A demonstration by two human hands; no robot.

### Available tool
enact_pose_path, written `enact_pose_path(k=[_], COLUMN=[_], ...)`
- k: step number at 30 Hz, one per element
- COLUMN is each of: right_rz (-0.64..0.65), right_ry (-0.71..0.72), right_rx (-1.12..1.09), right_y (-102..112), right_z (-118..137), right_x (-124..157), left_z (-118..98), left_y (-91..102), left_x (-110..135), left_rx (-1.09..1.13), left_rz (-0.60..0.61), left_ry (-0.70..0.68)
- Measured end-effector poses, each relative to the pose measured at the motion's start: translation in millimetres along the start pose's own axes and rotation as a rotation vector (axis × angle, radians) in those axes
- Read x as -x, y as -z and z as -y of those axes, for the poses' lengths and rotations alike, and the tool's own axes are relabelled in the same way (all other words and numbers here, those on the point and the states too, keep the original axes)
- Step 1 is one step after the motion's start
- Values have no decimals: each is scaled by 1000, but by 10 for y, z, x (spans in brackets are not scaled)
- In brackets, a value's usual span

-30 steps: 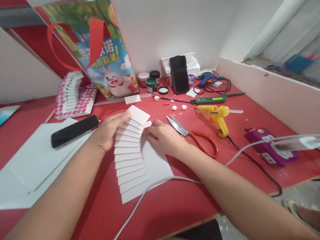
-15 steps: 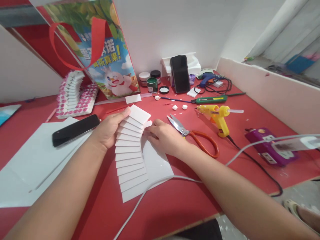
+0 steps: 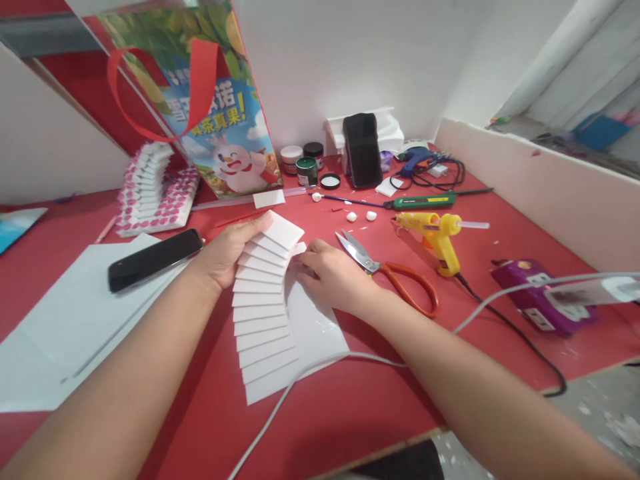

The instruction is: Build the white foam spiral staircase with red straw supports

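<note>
A curved white model staircase [image 3: 260, 288], made of overlapping flat foam-board steps, stands on a white sheet [image 3: 316, 327] in the middle of the red table. My left hand [image 3: 231, 248] is closed on its upper end, thumb on top of the highest step and fingers behind the outer side. My right hand [image 3: 333, 277] is at the inner side of the curve, fingers bent and drawn together. A small white piece [image 3: 299, 249] shows just beyond its fingertips. What those fingers hold, if anything, is hidden. Orange-handled scissors [image 3: 380, 268] lie open beside my right hand.
A yellow glue gun [image 3: 434, 237] and a purple box [image 3: 537, 293] are at the right. A grey cable [image 3: 345, 357] crosses the front of the sheet. A phone [image 3: 155, 259] lies at left; paint jars [image 3: 306, 171] and a picture bag [image 3: 220, 127] stand behind.
The whole view has shifted slightly. Both hands keep almost the same places at the model staircase, and nothing has visibly been taken up or let go.
</note>
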State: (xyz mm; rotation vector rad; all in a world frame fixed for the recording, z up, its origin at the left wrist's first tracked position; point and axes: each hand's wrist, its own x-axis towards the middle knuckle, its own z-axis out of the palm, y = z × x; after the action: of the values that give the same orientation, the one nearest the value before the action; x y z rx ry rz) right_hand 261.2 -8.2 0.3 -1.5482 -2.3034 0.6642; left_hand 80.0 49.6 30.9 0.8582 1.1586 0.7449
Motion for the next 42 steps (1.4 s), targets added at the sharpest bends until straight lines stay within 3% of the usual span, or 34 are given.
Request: enact_pose_path(k=[14,20,24,26,28,31,36,39,42], right_rz=[-2,-34,-76,-97,-128,-156,-39,-5,-21], right_ry=[-21,-32,-18,-18,-30,-110,-278,-268,-286], right_rx=[-39,-97,-110,-112,-136,-308,-850,-939,-1036], right_y=[11,44,68,81,95,122,209,249,220], right_z=[19,20,8,8,16,37,67,66,64], right_x=[12,31,49,58,63,64,67,72,48], left_z=[42,125,215,265,310,365,428,443,455], left_y=[82,238,343,367,369,365,391,391,357], left_x=[-30,-15,173,292,392,479,532,560,571], left_rx=[-54,-39,-115,-157,-190,-245,-267,-286,-290], left_rz=[98,-32,-258,-339,-344,-272,-164,-130,-170], left_ry=[-38,-218,-372,-381,-324,-249,-233,-229,-227])
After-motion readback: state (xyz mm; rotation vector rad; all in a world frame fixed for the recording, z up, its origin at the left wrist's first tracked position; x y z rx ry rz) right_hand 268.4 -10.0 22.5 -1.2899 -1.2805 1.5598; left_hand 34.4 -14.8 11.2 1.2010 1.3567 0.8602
